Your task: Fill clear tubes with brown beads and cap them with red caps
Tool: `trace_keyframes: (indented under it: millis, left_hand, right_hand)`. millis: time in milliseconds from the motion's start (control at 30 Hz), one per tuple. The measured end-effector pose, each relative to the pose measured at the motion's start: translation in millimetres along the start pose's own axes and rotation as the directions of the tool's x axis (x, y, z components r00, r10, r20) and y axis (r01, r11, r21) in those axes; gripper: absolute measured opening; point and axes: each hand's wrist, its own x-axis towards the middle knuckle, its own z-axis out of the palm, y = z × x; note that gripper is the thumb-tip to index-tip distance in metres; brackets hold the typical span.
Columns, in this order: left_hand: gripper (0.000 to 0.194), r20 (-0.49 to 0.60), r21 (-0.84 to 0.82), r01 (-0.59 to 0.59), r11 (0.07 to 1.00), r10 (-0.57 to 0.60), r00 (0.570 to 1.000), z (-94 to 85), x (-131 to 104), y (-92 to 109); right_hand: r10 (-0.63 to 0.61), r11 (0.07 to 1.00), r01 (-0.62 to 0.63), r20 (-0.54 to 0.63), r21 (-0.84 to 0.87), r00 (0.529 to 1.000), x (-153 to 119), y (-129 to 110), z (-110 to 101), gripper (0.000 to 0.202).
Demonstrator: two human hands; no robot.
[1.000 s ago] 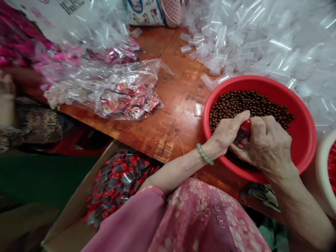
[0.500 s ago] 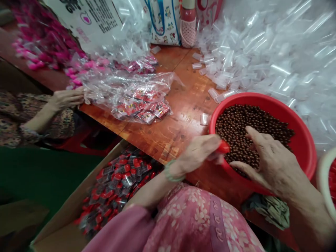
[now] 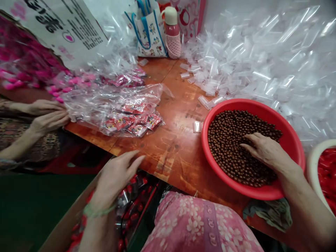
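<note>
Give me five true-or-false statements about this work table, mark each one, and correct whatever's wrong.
1. The right hand has its fingertips at the brown beads in the red basin. True.

2. The left hand is inside the red basin. False: the left hand is outside it, near the table edge.

3. The pink bottle stands beside the patterned bag. True.

4. The green bracelet is on the right wrist. False: the green bracelet is on the left wrist.

5. The white tub holds red pieces. True.

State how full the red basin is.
Partly full: small brown balls fill much of the red basin but lie below its rim, leaving bare inner wall visible on the right.
</note>
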Motion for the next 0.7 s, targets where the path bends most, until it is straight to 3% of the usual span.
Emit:
trace_keyframes:
  millis: [67, 200, 300, 367, 467, 567, 633, 700]
  left_hand:
    - [0.037, 0.052, 0.120, -0.137, 0.983, 0.132, 0.990, 39.9, 39.5, 35.3]
    - [0.053, 0.088, 0.115, -0.261, 0.958, 0.252, 0.964, 131.0, 114.4, 90.8]
    - [0.031, 0.107, 0.118, -0.301, 0.946, 0.289, 0.951, 180.6, 144.0, 107.0]
    - [0.018, 0.092, 0.086, -0.302, 0.949, 0.295, 0.951, 198.7, 151.3, 106.5]
    - [0.017, 0.054, 0.017, -0.314, 0.949, 0.313, 0.948, 205.7, 153.3, 93.8]
    - [0.037, -0.034, -0.073, -0.300, 0.951, 0.298, 0.954, 192.5, 149.9, 77.3]
    - [0.048, -0.121, -0.294, -0.302, 0.907, 0.278, 0.953, 175.6, 143.1, 72.6]
    - [0.047, -0.166, -0.571, -0.325, 0.754, 0.282, 0.945, 156.2, 131.1, 78.3]
  right_hand:
    - [0.001, 0.999, -0.001, 0.016, 0.032, 1.000, 1.7, 4.5, 3.0, 0.037]
    - [0.021, 0.998, -0.025, 0.065, 0.066, 0.998, 1.5, 12.1, 5.8, 0.036]
    - [0.035, 0.996, -0.041, 0.080, 0.073, 0.996, 1.1, 13.2, 5.2, 0.037]
    - [0.037, 0.996, -0.043, 0.086, 0.078, 0.996, 1.3, 13.0, 4.8, 0.038]
    - [0.031, 0.993, -0.040, 0.084, 0.111, 0.996, 1.0, 11.5, 3.7, 0.039]
    - [-0.002, 0.976, 0.003, -0.005, 0.218, 1.000, -1.7, 2.9, -4.1, 0.037]
    - [-0.039, 0.939, 0.076, -0.116, 0.336, 0.993, -3.9, -10.2, -16.1, 0.035]
    - [-0.075, 0.870, 0.171, -0.219, 0.463, 0.973, -4.6, -27.9, -33.1, 0.030]
